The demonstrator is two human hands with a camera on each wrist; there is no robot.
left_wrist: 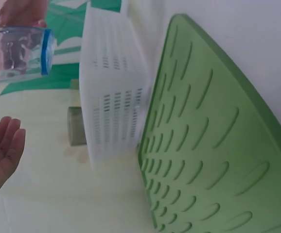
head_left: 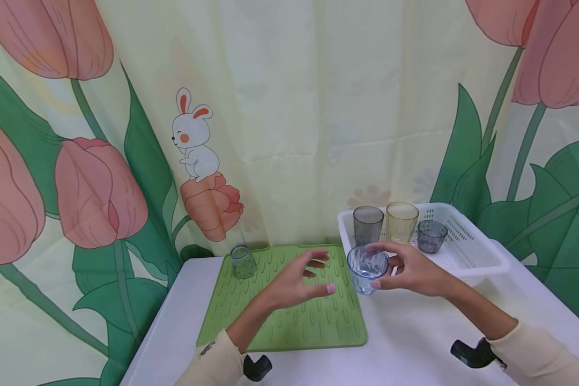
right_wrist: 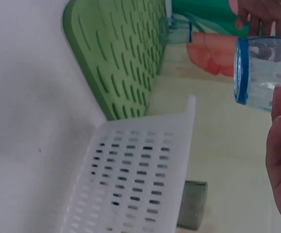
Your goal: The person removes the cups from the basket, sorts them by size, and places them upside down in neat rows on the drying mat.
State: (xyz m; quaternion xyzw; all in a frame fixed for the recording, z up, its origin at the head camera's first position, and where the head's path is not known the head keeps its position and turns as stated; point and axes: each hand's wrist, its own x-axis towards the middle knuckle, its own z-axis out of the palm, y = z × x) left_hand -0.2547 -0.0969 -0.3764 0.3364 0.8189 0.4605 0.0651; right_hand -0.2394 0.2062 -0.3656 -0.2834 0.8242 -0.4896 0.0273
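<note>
Above a white table (head_left: pixel 415 332), a bluish drinking glass (head_left: pixel 364 277) is held in the air, approx. upright, near the R edge of a green mat (head_left: pixel 309 324) & by the front L corner of a white basket (head_left: pixel 470 236). The R hand (head_left: pixel 417 271) pinches its side btwn thumb & fingers. The L hand (head_left: pixel 293 284) is over the mat, fingers spread wide of the thumb, a bit apart from the glass. Nr. the mat's far L corner stands a sm. glass (head_left: pixel 243 262). Basket has 3 glasses: a tall gray glass (head_left: pixel 368 226), a tall yellowish glass (head_left: pixel 401 225), a short dark glass (head_left: pixel 431 237). Behind: a curtain (head_left: pixel 280 80) w/ lg. pink tulips (head_left: pixel 98 193) & a rabbit (head_left: pixel 200 153) on a carrot (head_left: pixel 202 206).
</note>
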